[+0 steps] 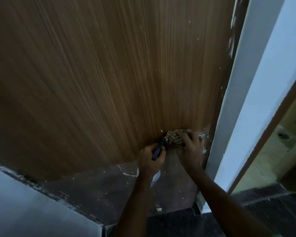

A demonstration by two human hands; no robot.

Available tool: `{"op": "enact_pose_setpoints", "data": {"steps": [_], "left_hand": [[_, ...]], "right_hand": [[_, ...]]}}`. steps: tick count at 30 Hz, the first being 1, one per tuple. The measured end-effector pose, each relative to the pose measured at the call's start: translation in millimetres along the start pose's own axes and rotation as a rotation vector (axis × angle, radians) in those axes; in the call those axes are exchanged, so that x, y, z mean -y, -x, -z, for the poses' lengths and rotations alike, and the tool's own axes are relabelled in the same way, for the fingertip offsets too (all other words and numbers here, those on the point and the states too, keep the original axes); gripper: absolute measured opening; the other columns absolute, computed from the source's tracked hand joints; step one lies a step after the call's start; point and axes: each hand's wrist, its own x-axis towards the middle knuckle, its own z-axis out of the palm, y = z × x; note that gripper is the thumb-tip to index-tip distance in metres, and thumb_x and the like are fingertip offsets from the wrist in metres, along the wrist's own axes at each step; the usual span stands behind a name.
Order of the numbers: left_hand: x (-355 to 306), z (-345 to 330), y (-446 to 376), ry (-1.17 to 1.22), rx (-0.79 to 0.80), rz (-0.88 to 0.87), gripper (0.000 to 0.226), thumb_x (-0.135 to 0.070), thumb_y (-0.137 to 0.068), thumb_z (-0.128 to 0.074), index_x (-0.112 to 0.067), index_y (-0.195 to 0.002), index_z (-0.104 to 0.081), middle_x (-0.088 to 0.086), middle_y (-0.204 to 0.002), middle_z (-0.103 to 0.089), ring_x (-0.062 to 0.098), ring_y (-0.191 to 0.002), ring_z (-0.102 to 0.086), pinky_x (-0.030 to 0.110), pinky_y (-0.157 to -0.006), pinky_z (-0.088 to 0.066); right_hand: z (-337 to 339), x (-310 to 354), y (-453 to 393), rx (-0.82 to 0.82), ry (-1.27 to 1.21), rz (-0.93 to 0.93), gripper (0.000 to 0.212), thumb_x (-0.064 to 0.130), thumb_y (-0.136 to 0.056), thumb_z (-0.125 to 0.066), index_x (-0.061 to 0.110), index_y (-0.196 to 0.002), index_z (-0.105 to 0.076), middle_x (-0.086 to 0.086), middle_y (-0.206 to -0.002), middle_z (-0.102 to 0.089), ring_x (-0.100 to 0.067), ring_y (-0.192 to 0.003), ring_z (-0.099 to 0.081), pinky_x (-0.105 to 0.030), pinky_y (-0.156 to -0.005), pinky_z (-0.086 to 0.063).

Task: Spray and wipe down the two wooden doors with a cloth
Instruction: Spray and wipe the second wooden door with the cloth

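Observation:
A tall wooden door with vertical grain fills most of the view. My right hand grips a bunched checkered cloth and holds it against the door beside the metal handle plate. My left hand grips a spray bottle: its black nozzle points at the door just left of the cloth, and the white body shows below the wrist. A second door edge stands ajar at the right.
A white door frame runs down to the right of the door. A white wall fills the lower left. The floor is dark tile, with a paler tiled room beyond the right opening.

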Motion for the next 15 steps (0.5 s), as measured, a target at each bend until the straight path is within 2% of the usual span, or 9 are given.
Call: {"op": "enact_pose_setpoints", "data": {"steps": [1, 3, 6, 7, 9, 11, 13, 15], "left_hand": [[-1.2, -3.5, 0.9, -0.015, 0.010, -0.002, 0.035, -0.041, -0.091, -0.067, -0.037, -0.060, -0.052, -0.014, -0.051, -0.055, 0.010, -0.041, -0.047, 0.025, -0.046, -0.035], [-3.7, -9.9, 1.4, -0.051, 0.036, -0.011, 0.036, -0.037, -0.091, -0.069, -0.036, -0.060, -0.052, -0.017, -0.052, -0.055, 0.008, -0.042, -0.048, 0.023, -0.048, -0.033], [-9.2, -16.2, -1.7, -0.079, 0.090, -0.022, 0.021, -0.038, -0.091, -0.069, -0.026, -0.074, -0.070, -0.021, -0.053, -0.056, 0.004, -0.049, -0.055, 0.019, -0.051, -0.037], [-12.8, -17.4, -2.5, -0.093, 0.093, -0.027, 0.021, -0.041, -0.091, -0.068, -0.023, -0.080, -0.074, -0.020, -0.055, -0.058, 0.005, -0.051, -0.057, 0.021, -0.052, -0.041], [-16.8, -19.7, -4.8, -0.109, 0.105, -0.035, 0.020, -0.043, -0.091, -0.067, -0.028, -0.078, -0.071, -0.017, -0.056, -0.057, 0.007, -0.053, -0.058, 0.025, -0.054, -0.045], [-17.0, -20.3, -6.0, -0.107, 0.126, -0.036, 0.024, -0.040, -0.092, -0.068, -0.034, -0.070, -0.060, -0.016, -0.053, -0.053, 0.007, -0.049, -0.053, 0.025, -0.052, -0.041], [-16.7, -21.8, -8.0, -0.124, 0.150, -0.040, 0.028, -0.042, -0.091, -0.068, -0.031, -0.067, -0.058, -0.014, -0.051, -0.050, 0.008, -0.046, -0.049, 0.026, -0.050, -0.040], [-17.4, -23.6, -8.5, -0.184, 0.186, -0.026, 0.030, -0.045, -0.090, -0.068, -0.029, -0.067, -0.058, -0.014, -0.052, -0.050, 0.006, -0.047, -0.049, 0.026, -0.053, -0.039]], "right_hand": [[1.6, 2.2, -3.7, -0.019, 0.000, -0.013, 0.045, 0.015, -0.081, -0.076, 0.013, -0.125, -0.067, -0.016, -0.131, -0.058, -0.036, -0.121, -0.055, -0.047, -0.103, -0.041], [2.4, 4.6, -0.2, -0.013, 0.019, 0.018, 0.044, 0.027, -0.084, -0.071, 0.013, -0.126, -0.068, -0.016, -0.132, -0.056, -0.034, -0.121, -0.054, -0.045, -0.100, -0.042], [1.2, -1.5, 10.5, 0.032, 0.039, 0.085, 0.040, 0.036, -0.086, -0.065, 0.014, -0.119, -0.071, -0.014, -0.127, -0.059, -0.032, -0.116, -0.056, -0.049, -0.094, -0.049], [1.2, -4.1, 10.8, 0.048, 0.042, 0.109, 0.036, 0.035, -0.086, -0.066, 0.014, -0.115, -0.072, -0.014, -0.124, -0.060, -0.031, -0.114, -0.058, -0.050, -0.092, -0.051], [5.0, -8.4, 4.3, 0.034, 0.068, 0.117, 0.033, 0.028, -0.082, -0.076, 0.014, -0.111, -0.072, -0.012, -0.122, -0.062, -0.030, -0.113, -0.059, -0.048, -0.094, -0.048], [12.6, -7.7, -7.8, -0.039, 0.066, -0.002, 0.046, 0.018, -0.073, -0.087, 0.014, -0.115, -0.070, -0.011, -0.124, -0.061, -0.029, -0.115, -0.056, -0.044, -0.095, -0.044], [23.2, -5.5, -23.0, -0.132, 0.029, -0.153, 0.054, 0.011, -0.069, -0.088, 0.015, -0.118, -0.066, -0.011, -0.125, -0.059, -0.028, -0.115, -0.054, -0.044, -0.092, -0.046], [29.6, -5.3, -31.6, -0.190, 0.006, -0.167, 0.054, 0.009, -0.069, -0.087, 0.016, -0.118, -0.064, -0.010, -0.125, -0.060, -0.027, -0.114, -0.056, -0.043, -0.091, -0.048]]}}
